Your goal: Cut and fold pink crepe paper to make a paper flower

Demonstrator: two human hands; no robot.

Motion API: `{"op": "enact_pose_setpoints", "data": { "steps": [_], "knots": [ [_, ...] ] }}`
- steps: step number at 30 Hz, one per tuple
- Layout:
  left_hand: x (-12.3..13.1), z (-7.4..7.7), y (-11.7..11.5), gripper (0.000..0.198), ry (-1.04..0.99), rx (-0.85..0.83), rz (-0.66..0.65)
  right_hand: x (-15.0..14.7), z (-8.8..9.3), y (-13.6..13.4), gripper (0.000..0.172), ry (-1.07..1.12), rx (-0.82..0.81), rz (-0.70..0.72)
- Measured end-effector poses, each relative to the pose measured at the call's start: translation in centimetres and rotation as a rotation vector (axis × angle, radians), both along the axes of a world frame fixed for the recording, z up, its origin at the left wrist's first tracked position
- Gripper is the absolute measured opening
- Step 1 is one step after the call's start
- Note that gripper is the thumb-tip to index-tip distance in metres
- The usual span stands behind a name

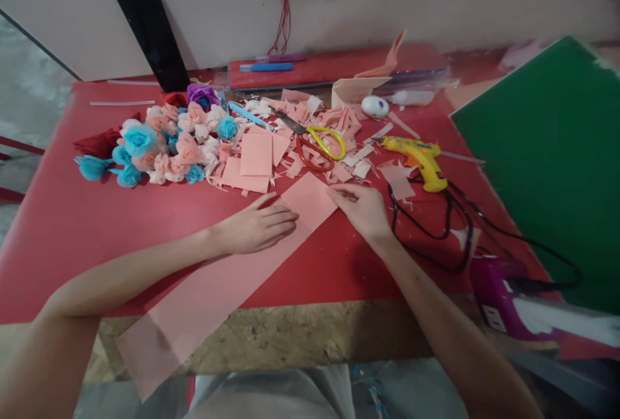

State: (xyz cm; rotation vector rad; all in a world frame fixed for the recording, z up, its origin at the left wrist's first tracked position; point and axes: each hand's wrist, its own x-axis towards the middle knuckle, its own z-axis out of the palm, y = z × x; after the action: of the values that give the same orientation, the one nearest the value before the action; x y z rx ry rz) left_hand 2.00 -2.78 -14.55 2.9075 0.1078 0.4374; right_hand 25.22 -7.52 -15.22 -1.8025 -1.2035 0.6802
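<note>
A long pink paper strip (213, 283) runs diagonally across the red table (72, 212) and hangs over its near edge. My left hand (259, 225) lies flat on the strip with fingers stretched out. At the strip's far corner, my right hand (363, 207) has its fingers curled, pinching the paper's edge. Just beyond the hands lie a stack of pink paper squares (254, 159) and many pink scraps.
A pile of pink, white and blue paper roses (165, 141) sits at the left. Scissors (317, 144) with yellow and red handles lie among the scraps. A yellow glue gun (421, 159) with a black cord lies right. A green board (547, 161) leans at far right.
</note>
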Motion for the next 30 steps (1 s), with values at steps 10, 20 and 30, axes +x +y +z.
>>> {"op": "enact_pose_setpoints", "data": {
  "steps": [10,20,30],
  "knots": [
    [0.1,0.2,0.1,0.029,0.064,-0.004,0.000,-2.0,0.9,-1.1,0.017,-0.015,0.150,0.009],
    [0.1,0.0,0.1,0.028,0.041,0.015,0.005,-3.8,-0.3,-2.6,0.036,0.126,0.151,0.182],
    [0.0,-0.2,0.2,0.028,0.034,0.031,-0.001,-3.7,-0.9,-1.7,0.030,0.425,0.049,0.102]
  ]
}}
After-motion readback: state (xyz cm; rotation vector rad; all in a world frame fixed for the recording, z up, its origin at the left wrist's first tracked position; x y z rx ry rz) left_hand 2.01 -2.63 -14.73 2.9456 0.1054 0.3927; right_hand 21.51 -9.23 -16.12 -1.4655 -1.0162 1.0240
